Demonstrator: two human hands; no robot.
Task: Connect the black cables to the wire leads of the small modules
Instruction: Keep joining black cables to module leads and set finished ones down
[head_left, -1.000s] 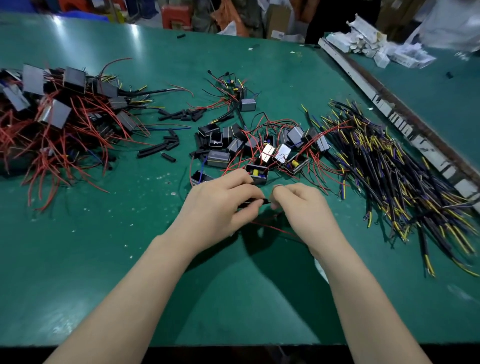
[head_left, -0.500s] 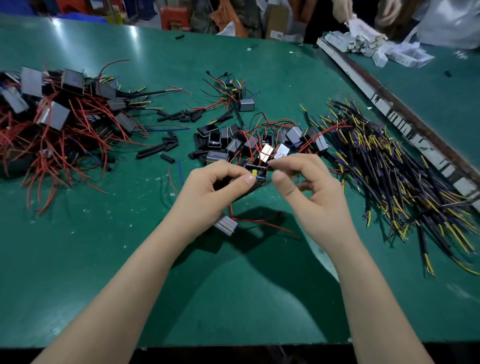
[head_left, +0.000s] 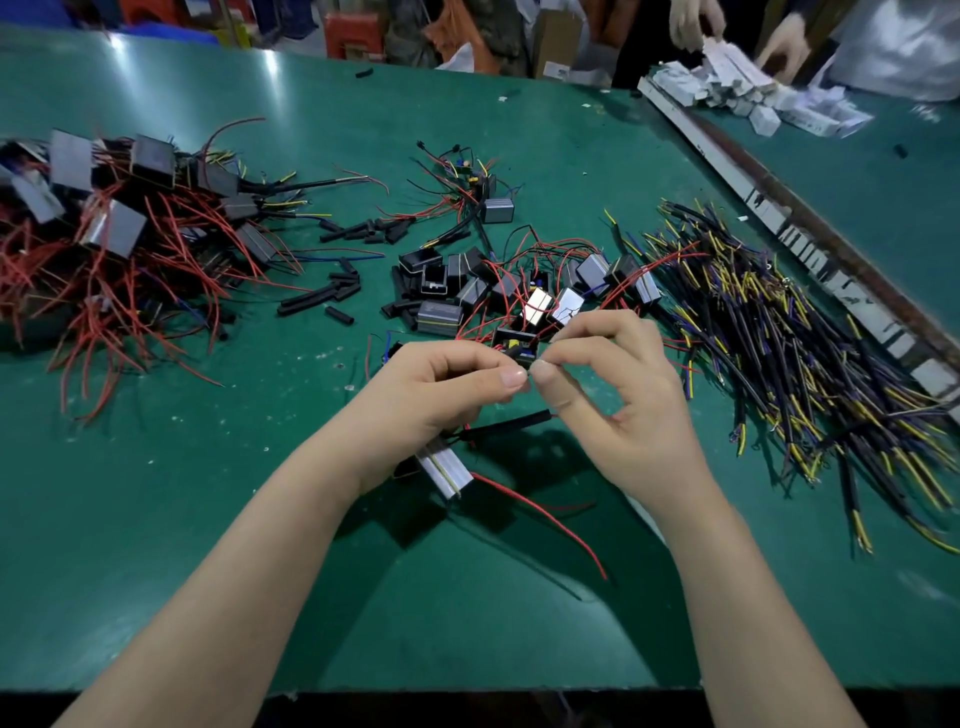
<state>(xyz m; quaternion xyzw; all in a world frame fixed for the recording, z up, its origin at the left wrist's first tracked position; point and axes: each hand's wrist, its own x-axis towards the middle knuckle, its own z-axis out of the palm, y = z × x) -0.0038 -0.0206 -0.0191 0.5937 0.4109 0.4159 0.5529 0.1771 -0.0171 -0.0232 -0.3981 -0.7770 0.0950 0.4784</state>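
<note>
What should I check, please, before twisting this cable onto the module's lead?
1. Left hand pinches the joint between thumb and forefinger: ok.
2. Right hand pinches the same spot from the other side: ok.
3. Module hangs below the left hand: ok.
4. Red lead trails free over the table: ok.
5. Bare ends meeting: cannot tell, the fingertips hide them.

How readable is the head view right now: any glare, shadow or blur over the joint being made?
Head view: the left hand and right hand are sharp, but the joint at their pinching fingertips is too small to read; overhead glare streaks the far-left green table; shadows fall beneath the hands around the hanging module; the cable pile smears towards the right edge, with wide-angle bending.
</note>
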